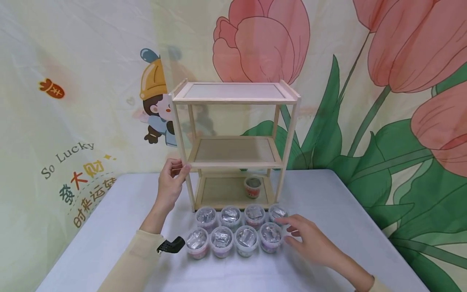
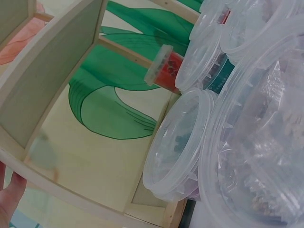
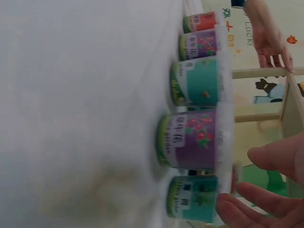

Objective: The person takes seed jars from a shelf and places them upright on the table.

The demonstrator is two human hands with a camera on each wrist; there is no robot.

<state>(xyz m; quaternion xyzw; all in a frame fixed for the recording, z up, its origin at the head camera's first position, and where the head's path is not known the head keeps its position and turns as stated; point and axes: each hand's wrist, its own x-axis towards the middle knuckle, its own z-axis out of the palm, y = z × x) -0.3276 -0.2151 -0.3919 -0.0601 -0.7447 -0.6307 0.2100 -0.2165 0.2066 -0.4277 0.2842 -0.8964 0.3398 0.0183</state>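
My left hand [image 1: 172, 178] pinches the left front post of a small three-tier wooden shelf [image 1: 237, 165] beside its middle tier. Several lidded plastic tubs stand in two rows before the shelf, silvery packets showing through their clear lids. The right hand [image 1: 306, 239] reaches in from the right, fingertips at the lid rim of the back-row end tub [image 1: 278, 211], thumb apart from it. In the right wrist view that tub [image 3: 192, 198] is teal with a printed label, next to a purple flowered tub [image 3: 192, 138].
One red-labelled tub [image 1: 252, 187] stands on the shelf's bottom tier, towards the right. A white cloth [image 1: 328, 194] covers the table. Behind hangs a backdrop [image 1: 255, 44] printed with tulips. A black wrist device [image 1: 171, 245] is beside the left sleeve.
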